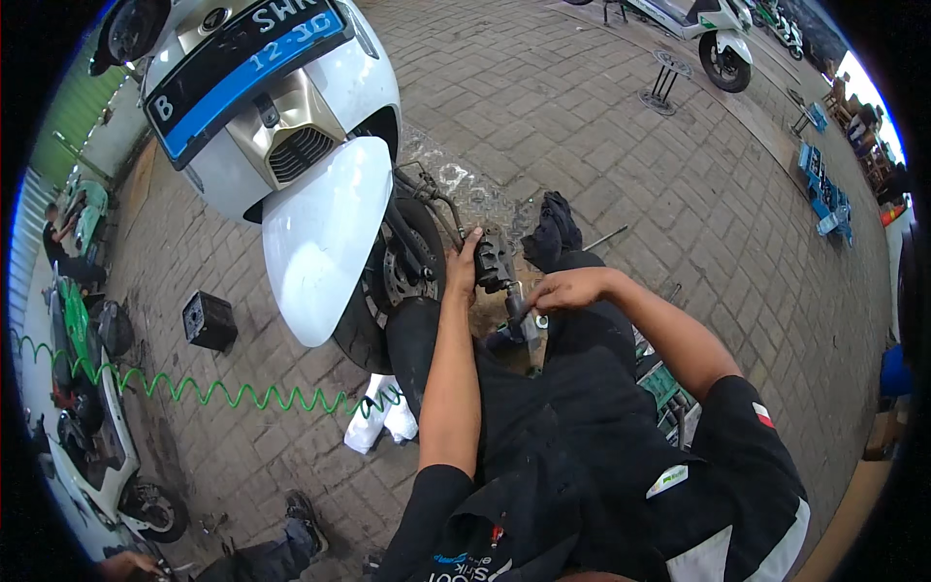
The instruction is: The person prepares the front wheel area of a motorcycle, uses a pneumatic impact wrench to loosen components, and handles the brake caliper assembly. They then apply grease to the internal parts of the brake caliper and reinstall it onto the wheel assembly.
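My left hand (464,264) grips a dark, ridged metal part (494,260) that looks like a brake caliper, beside the scooter's front wheel (417,250). The fingers of my right hand (570,290) are closed at a dark grey cylindrical tool (517,304), whose upper end meets the underside of that part. The tool's exact kind is unclear. Both hands are close together between my knees. The white scooter (330,238) stands at the upper left, its brake disc showing through the wheel. A thin hose (441,199) runs near the fork toward the metal part.
A black cloth (554,228) lies just beyond my right knee, with a thin rod (607,237) nearby. White bags (381,415) and a coiled green hose (233,393) are at left, past a black box (208,321). A green toolbox (661,388) sits beside my right leg. Other people work at left.
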Tool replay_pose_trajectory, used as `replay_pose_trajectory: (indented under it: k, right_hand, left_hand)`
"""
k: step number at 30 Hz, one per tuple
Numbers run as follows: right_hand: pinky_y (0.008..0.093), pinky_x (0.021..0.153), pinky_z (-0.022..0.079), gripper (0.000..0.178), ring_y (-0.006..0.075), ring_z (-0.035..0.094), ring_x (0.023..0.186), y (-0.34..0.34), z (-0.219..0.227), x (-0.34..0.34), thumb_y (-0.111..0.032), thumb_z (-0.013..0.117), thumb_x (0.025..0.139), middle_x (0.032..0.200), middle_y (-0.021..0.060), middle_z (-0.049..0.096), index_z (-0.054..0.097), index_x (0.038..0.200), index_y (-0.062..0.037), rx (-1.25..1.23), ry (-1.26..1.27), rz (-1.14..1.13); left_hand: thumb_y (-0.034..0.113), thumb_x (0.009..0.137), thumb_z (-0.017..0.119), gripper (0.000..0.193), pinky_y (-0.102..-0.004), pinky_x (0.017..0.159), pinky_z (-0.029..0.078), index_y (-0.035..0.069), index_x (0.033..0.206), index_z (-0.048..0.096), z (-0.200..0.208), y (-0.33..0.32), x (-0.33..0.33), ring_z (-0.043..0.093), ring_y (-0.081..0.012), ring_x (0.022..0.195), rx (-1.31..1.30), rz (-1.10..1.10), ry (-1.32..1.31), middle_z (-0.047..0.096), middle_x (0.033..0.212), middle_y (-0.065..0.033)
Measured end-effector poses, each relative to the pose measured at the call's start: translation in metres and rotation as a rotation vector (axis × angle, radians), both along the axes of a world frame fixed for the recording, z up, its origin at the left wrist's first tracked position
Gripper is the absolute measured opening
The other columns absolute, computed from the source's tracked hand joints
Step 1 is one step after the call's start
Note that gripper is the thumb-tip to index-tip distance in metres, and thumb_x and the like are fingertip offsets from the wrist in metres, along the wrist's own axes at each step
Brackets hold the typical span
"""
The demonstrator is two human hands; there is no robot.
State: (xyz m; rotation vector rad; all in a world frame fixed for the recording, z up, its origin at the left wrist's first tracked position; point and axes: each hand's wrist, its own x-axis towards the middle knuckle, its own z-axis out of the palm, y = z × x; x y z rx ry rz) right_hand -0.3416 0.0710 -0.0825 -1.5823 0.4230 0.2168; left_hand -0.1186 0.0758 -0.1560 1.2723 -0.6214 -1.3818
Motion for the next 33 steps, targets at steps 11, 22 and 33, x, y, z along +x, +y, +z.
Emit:
replay_pose_trajectory:
  k: [11,22,33]
  right_hand:
    - [0.0304,0.077,0.047,0.042,0.0154,0.057,0.082,0.001,0.003,0.010,-0.012,0.054,0.085,0.092,0.0083,0.065,0.058,0.123,0.0030,-0.409,-0.036,0.112]
    - [0.0338,0.068,0.048,0.039,0.0178,0.062,0.074,0.017,0.037,0.015,-0.016,0.062,0.081,0.084,0.0168,0.067,0.063,0.118,-0.0037,-0.379,-0.148,-0.269]
    - [0.0465,0.067,0.047,0.053,0.0409,0.061,0.076,0.048,0.002,0.027,-0.052,0.062,0.085,0.074,0.0207,0.063,0.061,0.084,0.0018,-0.801,0.285,-0.818]
  left_hand:
    - [0.041,0.080,0.071,0.051,-0.0334,0.072,0.054,0.000,0.108,0.062,-0.012,-0.005,0.001,0.067,-0.0216,0.083,-0.025,0.031,0.033,0.066,0.098,-0.0098]
    - [0.041,0.082,0.070,0.044,-0.0322,0.069,0.053,0.003,0.103,0.063,-0.018,-0.005,0.000,0.065,-0.0185,0.077,-0.091,0.062,0.081,0.065,0.091,-0.0063]
    - [0.044,0.083,0.069,0.048,-0.0345,0.073,0.053,0.003,0.107,0.062,-0.008,-0.009,-0.027,0.066,-0.0194,0.080,-0.083,0.060,0.239,0.065,0.095,-0.0089]
